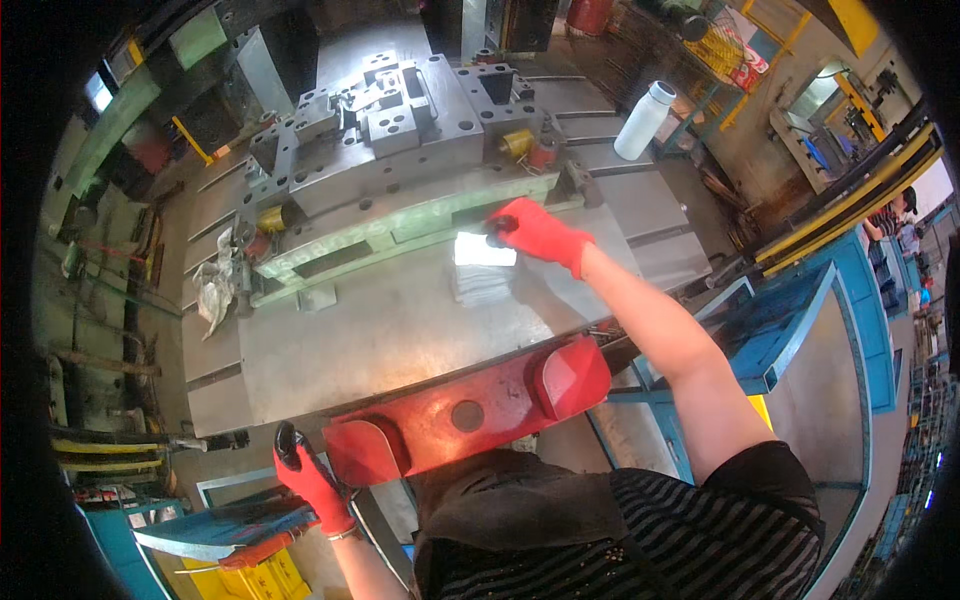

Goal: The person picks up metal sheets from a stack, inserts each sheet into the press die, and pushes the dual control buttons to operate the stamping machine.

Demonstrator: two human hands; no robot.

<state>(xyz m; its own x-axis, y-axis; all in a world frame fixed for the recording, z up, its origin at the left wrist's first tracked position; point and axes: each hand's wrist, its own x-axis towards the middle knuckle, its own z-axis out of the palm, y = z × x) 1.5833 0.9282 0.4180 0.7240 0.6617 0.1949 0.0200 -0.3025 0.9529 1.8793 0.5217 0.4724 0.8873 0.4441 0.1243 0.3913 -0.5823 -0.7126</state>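
Note:
My right hand, in a red glove with black-coated fingertips, reaches across the steel press table. Its fingers close on the far right edge of a small stack of flat metal sheets; the top sheet shines white. How many sheets it grips is hidden. My left hand, gloved alike, hangs low at the left end of a red control panel. Its black fingertips are drawn together, and whatever they may hold is hidden. The panel has two hooded guards and a round spot in the middle.
Beyond the stack stands a heavy steel die behind a pale green bar. A white bottle stands at the right of the slotted table. A crumpled plastic bag lies left. Blue racks flank me.

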